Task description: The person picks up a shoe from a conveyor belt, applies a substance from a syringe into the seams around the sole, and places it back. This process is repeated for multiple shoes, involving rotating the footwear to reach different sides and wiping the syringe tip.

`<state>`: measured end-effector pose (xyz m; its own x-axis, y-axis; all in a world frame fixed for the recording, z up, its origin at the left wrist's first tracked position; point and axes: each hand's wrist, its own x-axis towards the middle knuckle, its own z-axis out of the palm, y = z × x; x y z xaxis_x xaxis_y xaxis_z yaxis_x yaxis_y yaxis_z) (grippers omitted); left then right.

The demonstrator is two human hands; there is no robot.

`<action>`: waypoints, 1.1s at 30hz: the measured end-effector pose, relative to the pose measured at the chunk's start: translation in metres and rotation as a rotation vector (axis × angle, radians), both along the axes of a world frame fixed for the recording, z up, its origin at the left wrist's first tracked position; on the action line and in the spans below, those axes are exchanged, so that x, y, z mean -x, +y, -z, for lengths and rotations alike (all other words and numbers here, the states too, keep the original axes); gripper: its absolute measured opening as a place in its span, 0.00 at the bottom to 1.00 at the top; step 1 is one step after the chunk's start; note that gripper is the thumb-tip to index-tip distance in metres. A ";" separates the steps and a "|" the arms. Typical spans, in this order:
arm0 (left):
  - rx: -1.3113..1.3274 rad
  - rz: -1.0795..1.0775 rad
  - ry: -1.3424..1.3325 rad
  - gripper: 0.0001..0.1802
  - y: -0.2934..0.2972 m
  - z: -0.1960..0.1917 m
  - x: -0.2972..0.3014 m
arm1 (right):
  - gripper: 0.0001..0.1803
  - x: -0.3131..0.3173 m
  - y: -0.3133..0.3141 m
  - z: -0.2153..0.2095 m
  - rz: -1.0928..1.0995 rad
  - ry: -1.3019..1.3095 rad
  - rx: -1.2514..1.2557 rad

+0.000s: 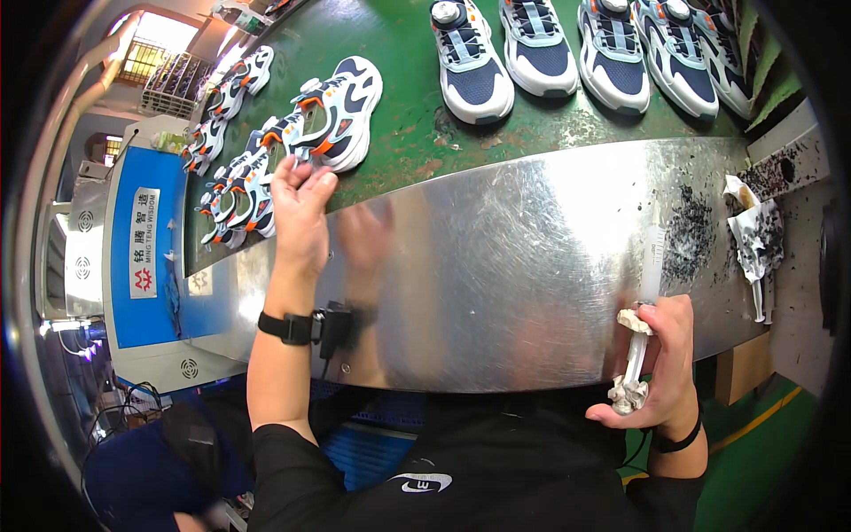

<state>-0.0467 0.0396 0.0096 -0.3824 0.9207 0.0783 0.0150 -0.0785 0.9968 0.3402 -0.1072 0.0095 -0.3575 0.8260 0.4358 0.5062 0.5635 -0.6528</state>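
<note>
My left hand reaches to the near end of a white, navy and orange sneaker lying on its side. Its fingers are closed on the shoe's edge, partly hidden by the shoe. More sneakers of the same kind lie on their sides just left of it. In my right hand is a plastic syringe, barrel pointing away from me. Off-white residue or wrapping is bunched on its flange and plunger end. The right fingers curl around the syringe, thumb near the plunger end.
Several finished-looking sneakers stand in a row at the back right of the green surface. A shiny metal plate lies nearest me, dark-smudged at right. By the right wall are a crumpled stained wrapper and a blue-and-white machine stands left.
</note>
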 end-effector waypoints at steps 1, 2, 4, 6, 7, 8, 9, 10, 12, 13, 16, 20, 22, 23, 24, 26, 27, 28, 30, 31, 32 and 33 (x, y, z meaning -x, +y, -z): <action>-0.032 0.144 0.047 0.25 0.004 0.003 0.008 | 0.51 0.001 0.000 0.000 -0.007 -0.003 -0.004; -0.007 0.221 0.079 0.27 0.009 0.006 0.013 | 0.51 0.002 0.000 0.000 -0.014 -0.017 -0.004; -0.023 0.312 0.125 0.35 0.022 0.012 0.015 | 0.51 0.004 0.001 -0.003 -0.019 -0.023 -0.006; -0.012 0.285 0.133 0.38 0.035 0.016 0.012 | 0.51 0.006 0.000 -0.004 -0.016 -0.038 -0.007; 0.022 0.197 0.209 0.41 0.042 0.018 0.009 | 0.51 0.007 -0.001 -0.005 -0.011 -0.043 -0.011; -0.023 0.171 0.265 0.43 0.050 0.020 0.006 | 0.51 0.007 -0.002 -0.005 -0.001 -0.045 -0.015; -0.021 0.193 0.195 0.44 0.058 0.020 0.006 | 0.51 0.007 -0.003 -0.004 0.003 -0.050 -0.010; -0.022 0.150 0.204 0.41 0.067 0.019 0.006 | 0.51 0.007 -0.004 -0.002 0.009 -0.055 -0.007; 0.018 0.132 0.262 0.39 0.075 0.016 0.006 | 0.51 0.005 -0.008 0.003 0.025 -0.053 0.007; 0.036 0.135 0.286 0.40 0.075 0.013 0.007 | 0.52 0.004 -0.010 0.005 0.035 -0.046 0.018; 0.021 0.181 0.238 0.35 0.048 0.002 0.008 | 0.53 0.005 -0.017 0.013 0.058 -0.008 0.050; -0.074 0.320 0.383 0.38 -0.031 -0.015 -0.002 | 0.62 0.006 -0.022 0.017 0.100 0.161 0.279; -0.140 0.392 0.111 0.41 -0.071 -0.009 -0.022 | 0.57 0.005 -0.021 0.018 0.081 0.348 0.376; -0.183 0.397 0.335 0.42 -0.088 -0.007 -0.028 | 0.57 0.006 -0.020 0.020 0.088 0.382 0.354; -0.219 0.406 0.547 0.43 -0.101 -0.005 -0.040 | 0.57 -0.001 -0.018 0.021 0.105 0.409 0.339; -0.448 0.432 0.720 0.43 -0.121 -0.001 -0.056 | 0.64 -0.012 -0.026 0.019 0.143 0.267 0.398; -0.348 0.555 0.596 0.44 -0.129 -0.001 -0.060 | 0.65 -0.014 -0.029 0.023 0.135 0.355 0.428; -0.247 0.691 0.479 0.45 -0.132 -0.003 -0.059 | 0.65 -0.023 -0.032 0.022 0.148 0.399 0.484; 0.126 0.722 -0.052 0.50 -0.129 -0.005 -0.054 | 0.65 -0.039 -0.037 0.019 0.189 0.275 0.407; 0.142 0.640 -0.135 0.48 -0.118 -0.004 -0.048 | 0.65 -0.044 -0.043 0.018 0.210 0.259 0.457; 0.145 0.574 -0.147 0.46 -0.103 -0.001 -0.041 | 0.65 -0.048 -0.046 0.015 0.247 0.228 0.467; 0.118 0.531 -0.146 0.43 -0.086 0.002 -0.036 | 0.65 -0.052 -0.048 0.012 0.254 0.202 0.465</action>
